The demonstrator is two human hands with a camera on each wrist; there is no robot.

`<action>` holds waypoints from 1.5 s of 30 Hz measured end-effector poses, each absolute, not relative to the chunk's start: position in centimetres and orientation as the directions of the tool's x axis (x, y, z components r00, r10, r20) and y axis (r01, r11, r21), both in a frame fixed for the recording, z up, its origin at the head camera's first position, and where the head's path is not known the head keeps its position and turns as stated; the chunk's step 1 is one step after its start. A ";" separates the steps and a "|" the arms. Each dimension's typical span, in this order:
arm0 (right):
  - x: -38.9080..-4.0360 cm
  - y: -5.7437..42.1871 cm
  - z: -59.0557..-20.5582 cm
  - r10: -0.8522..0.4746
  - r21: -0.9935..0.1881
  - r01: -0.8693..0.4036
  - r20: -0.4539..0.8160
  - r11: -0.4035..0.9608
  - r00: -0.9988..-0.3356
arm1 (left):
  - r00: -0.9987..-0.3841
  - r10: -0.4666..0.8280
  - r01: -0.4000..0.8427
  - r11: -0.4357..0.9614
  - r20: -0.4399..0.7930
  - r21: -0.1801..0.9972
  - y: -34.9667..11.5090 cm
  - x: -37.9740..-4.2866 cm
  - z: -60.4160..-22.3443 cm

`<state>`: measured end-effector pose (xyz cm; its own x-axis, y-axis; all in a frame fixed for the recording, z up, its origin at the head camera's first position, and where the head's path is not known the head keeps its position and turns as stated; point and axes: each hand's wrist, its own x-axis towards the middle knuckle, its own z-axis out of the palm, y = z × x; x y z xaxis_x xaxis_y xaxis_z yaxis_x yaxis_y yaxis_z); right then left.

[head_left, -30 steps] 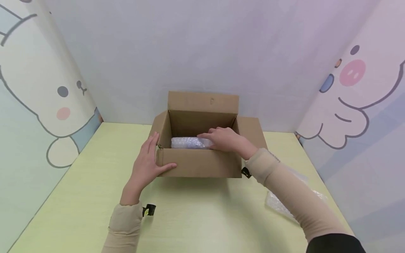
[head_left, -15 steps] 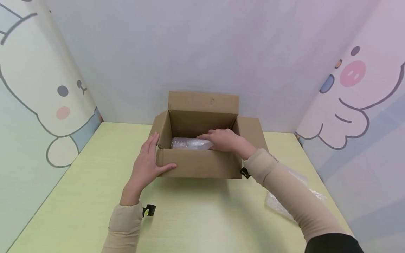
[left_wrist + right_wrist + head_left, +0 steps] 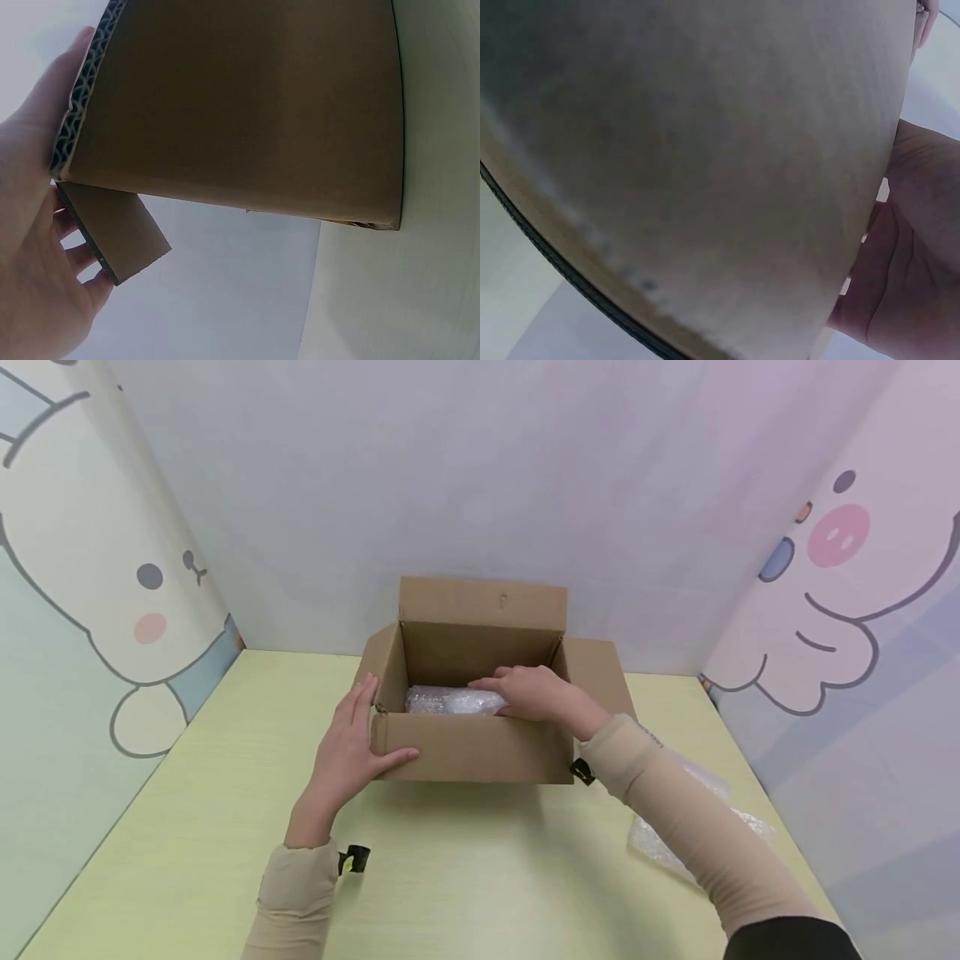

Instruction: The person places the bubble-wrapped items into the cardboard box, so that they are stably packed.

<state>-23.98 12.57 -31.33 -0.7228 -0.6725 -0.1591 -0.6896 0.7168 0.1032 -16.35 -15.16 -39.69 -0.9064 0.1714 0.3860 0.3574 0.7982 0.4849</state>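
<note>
An open cardboard box stands on the table. Inside lies bubble wrap, seemingly round a bundle whose contents I cannot make out. My right hand reaches over the front edge and holds the bundle's right end, index finger across the top; the other fingertips are hidden. At the box's front left corner, my left hand rests with its thumb along the front flap and straight fingers along the left side. In the left wrist view, cardboard fills much of the picture. The right wrist view mostly shows a blurred cardboard panel.
The back flap stands up, and the right flap folds outward. Loose sheets of bubble wrap lie on the light yellow table, partly under my right forearm. A curtain-like wall closes off the back.
The bubble wrap under my right hand has shifted a little, and its right part now bulges more visibly. My right hand has moved only slightly; my left hand and the box have stayed still.
</note>
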 end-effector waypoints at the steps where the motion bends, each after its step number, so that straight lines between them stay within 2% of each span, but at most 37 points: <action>1: -23.9 12.6 -31.3 -0.671 0.101 -0.687 -0.157 0.719 -0.725 | -0.907 0.172 0.357 0.798 0.385 0.485 -15.1 -16.4 -39.7; 6: -23.7 13.2 -30.7 -0.659 0.072 -0.671 -0.138 0.738 -0.739 | -0.907 0.174 0.358 0.798 0.383 0.485 -15.1 -16.4 -39.7; 17: -23.0 15.8 -28.1 -0.617 -0.076 -0.612 -0.093 0.787 -0.782 | -0.904 0.173 0.360 0.804 0.392 0.474 -15.1 -16.5 -39.7; 28: -21.3 20.9 -26.9 -0.599 -0.113 -0.615 0.151 0.780 -0.787 | -0.905 0.173 0.356 0.808 0.389 0.470 -15.1 -16.8 -39.7; 35: -20.3 25.3 -27.7 -0.571 -0.095 -0.643 0.375 0.760 -0.730 | -0.910 0.172 0.348 0.814 0.378 0.465 -15.1 -16.8 -39.7; 38: -19.8 27.1 -28.0 -0.510 -0.131 -0.592 0.385 0.795 -0.769 | -0.911 0.173 0.346 0.815 0.375 0.464 -15.1 -16.9 -39.8; 45: -19.1 31.3 -29.1 -0.353 -0.228 -0.429 0.310 0.874 -0.883 | -0.909 0.168 0.347 0.810 0.380 0.473 -15.2 -16.8 -39.7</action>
